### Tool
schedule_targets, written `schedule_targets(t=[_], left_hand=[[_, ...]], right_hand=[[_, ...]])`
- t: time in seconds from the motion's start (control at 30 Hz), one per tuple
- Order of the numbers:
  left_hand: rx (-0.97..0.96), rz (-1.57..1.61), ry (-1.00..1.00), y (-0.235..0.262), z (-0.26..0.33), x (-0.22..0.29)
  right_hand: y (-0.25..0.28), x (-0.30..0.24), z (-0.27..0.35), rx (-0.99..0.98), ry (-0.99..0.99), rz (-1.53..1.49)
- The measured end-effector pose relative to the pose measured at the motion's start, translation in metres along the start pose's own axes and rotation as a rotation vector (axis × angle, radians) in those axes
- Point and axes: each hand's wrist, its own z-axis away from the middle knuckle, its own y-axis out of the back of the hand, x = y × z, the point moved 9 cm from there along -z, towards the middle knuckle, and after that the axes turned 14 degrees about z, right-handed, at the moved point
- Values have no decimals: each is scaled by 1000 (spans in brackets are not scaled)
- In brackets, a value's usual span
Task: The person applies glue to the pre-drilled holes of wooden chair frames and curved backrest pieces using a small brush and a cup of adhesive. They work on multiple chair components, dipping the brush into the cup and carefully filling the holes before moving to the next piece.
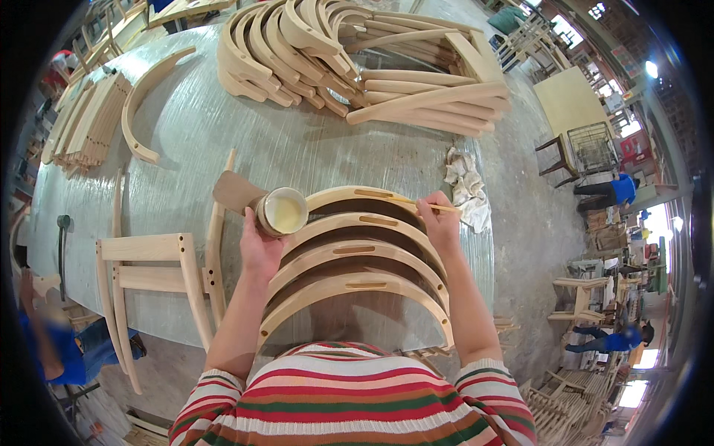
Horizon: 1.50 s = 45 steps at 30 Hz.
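Observation:
My left hand (262, 251) is wrapped round a cup (301, 215) of pale yellowish liquid, held above the table left of the curved parts. My right hand (441, 227) pinches a thin wooden stick (451, 209). Its far end reaches left to the slot in the farthest curved wooden rail (327, 195); whether the tip has bristles is too small to tell. Several such slotted rails are lined up one behind another, the nearest rail (405, 287) close to my body. A flat brown piece (236, 191) sticks out beside the cup, partly hidden by it.
Left of my forearm stands a wooden frame (152, 279). Bent wooden parts (297, 44) are piled at the table's far side. A single arc (132, 111) and stacked slats (85, 126) lie far left. A crumpled white cloth (467, 189) sits at the right edge. People work nearby.

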Motion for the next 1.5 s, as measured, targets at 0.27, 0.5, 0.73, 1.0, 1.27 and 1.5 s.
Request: schedule_targets(t=[0.27,0.5,0.73,1.0,1.27,1.5], left_hand=[[-15,14,54,-13,-11,-13],[-31,16,48,-11,-10,-14],[-9,-10,91,-13,-4,-23],[-5,31,59,-5,-2,-11],[-48,23,93,-16,10,-17],[-20,14,75,-11,15,-15]], right_hand=[[-38,-58,-2,17,244,97],[1,-55,2,78,260,319],[-46,-96,0,43,500,194],[-6,-65,-8,35,355,429],[-34,-78,-7,-18,221,368],[-50,-85,-13,-49,204,316]])
